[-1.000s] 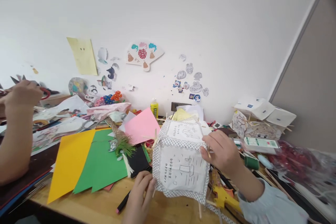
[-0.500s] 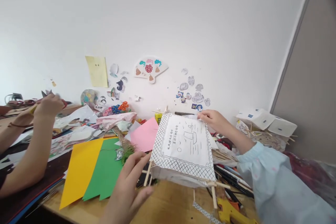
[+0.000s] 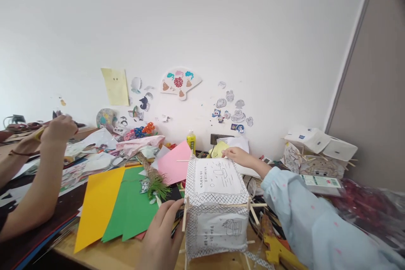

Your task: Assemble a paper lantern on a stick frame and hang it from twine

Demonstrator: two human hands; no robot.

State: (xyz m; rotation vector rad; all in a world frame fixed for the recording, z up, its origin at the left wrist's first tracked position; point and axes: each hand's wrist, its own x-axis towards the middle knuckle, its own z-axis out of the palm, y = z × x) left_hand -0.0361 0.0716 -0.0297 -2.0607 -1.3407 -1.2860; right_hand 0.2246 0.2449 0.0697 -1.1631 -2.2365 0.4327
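A boxy paper lantern (image 3: 218,181) with thin wooden sticks along its edges stands in front of me, tilted. Two of its white paper sides show, each with ink drawings, handwriting and a crosshatched border. My right hand (image 3: 242,159) pinches its far edge near the back right corner. On the near left, my left hand (image 3: 163,236) has its fingers curled against the stick frame at the corner; its thumb is mostly hidden. A crosshatched paper strip (image 3: 257,260) lies by the lantern's lower right.
Yellow card (image 3: 98,202) and green card (image 3: 134,206) lie left of the lantern. A yellow glue gun (image 3: 280,249) rests at right, near a yellow bottle (image 3: 191,140) behind. A co-worker's hands (image 3: 58,130) hold scissors at far left. White boxes (image 3: 316,139) are stacked right.
The lantern has tipped back and come lower, so its near side now faces me. My right hand has moved left and down with it; my left fingers have closed in on the frame.
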